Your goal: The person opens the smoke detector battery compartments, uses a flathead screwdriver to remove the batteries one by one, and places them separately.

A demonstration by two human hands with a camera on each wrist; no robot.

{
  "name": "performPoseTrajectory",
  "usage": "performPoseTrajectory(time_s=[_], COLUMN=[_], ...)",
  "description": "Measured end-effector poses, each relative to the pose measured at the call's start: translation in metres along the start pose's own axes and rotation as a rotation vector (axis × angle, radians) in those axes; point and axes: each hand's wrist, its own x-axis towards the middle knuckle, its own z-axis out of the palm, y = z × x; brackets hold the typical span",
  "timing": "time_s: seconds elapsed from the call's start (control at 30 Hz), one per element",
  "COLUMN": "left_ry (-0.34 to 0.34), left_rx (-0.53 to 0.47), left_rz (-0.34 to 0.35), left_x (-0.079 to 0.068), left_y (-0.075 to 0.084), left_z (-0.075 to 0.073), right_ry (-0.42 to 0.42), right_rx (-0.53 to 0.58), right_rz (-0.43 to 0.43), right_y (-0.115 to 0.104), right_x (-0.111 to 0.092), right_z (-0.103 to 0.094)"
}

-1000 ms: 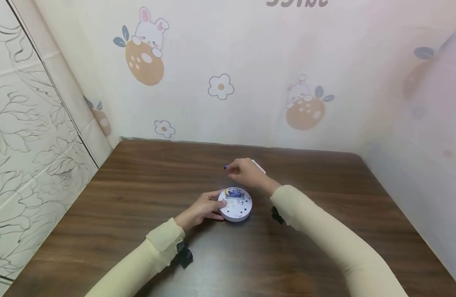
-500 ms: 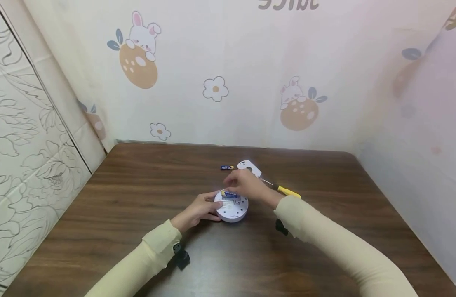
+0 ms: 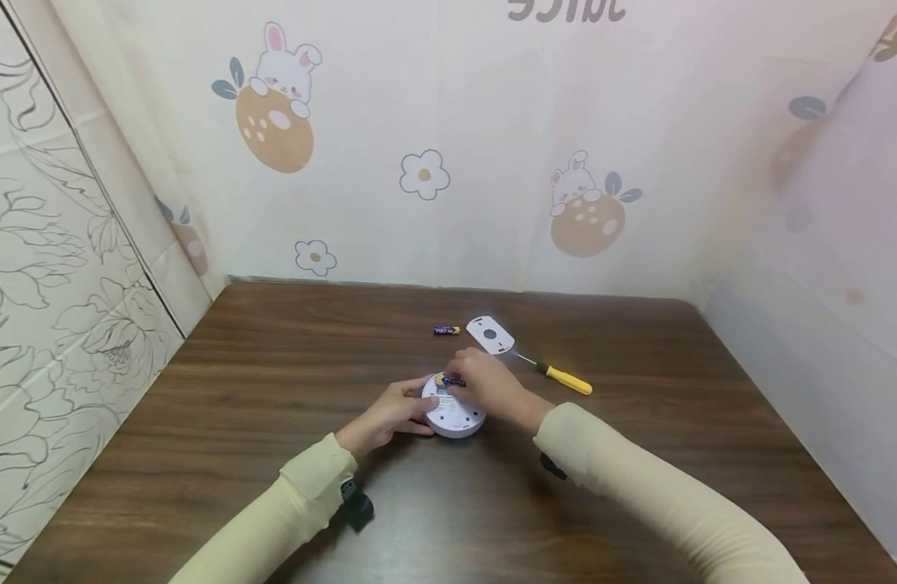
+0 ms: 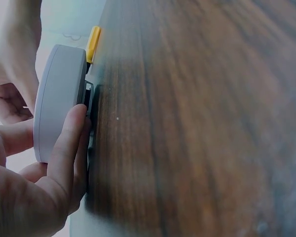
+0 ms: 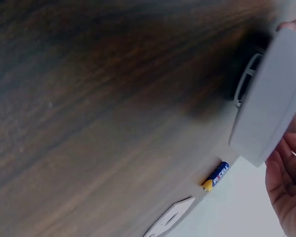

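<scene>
A round white smoke detector (image 3: 454, 420) stands on the table with its back face up, showing a battery slot and printed label. My left hand (image 3: 393, 412) grips it from the left, thumb on top and fingers along the side; the left wrist view shows fingertips at its underside edge. Over the slot, my right hand (image 3: 485, 385) pinches a blue and yellow battery (image 3: 452, 381) between thumb and fingers, partly hiding it. In the right wrist view, the white casing (image 5: 274, 98) hides that battery, and the right fingers curl behind its edge.
Behind the detector lies a second blue and yellow battery (image 3: 446, 330) beside a white mounting plate (image 3: 490, 334). A screwdriver with a yellow handle (image 3: 568, 380) points its tip at the plate. The brown wooden table (image 3: 310, 349) ends at a patterned wall covering (image 3: 492, 219).
My right hand has come back from near the loose battery, down and toward me onto the battery in the detector. Plate and screwdriver are now uncovered. The left hand keeps its grip.
</scene>
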Motion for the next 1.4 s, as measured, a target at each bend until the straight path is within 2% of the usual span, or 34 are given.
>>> performPoseTrajectory(time_s=[0.47,0.77,1.07,1.23,1.4], left_ry=[-0.013,-0.018,-0.010,0.000,-0.005], left_rx=[-0.012,-0.015,-0.008,-0.003,0.001], left_rz=[0.016,0.017,0.022,0.014,0.024], left_x=[0.000,0.000,0.000,0.000,0.001], left_y=[-0.002,-0.003,0.000,-0.001,-0.003], left_z=[-0.002,-0.003,-0.004,-0.004,-0.004], right_ry=[0.083,0.106,0.039,0.062,0.128], right_rx=[-0.087,-0.081,-0.140,-0.188,-0.256], right_rz=[-0.093,-0.071,-0.022,-0.079,-0.165], right_y=[0.001,0.003,0.008,0.016,0.026], right_x=[-0.002,-0.002,0.009,0.017,0.026], right_z=[0.009,0.005,-0.007,-0.008,-0.005])
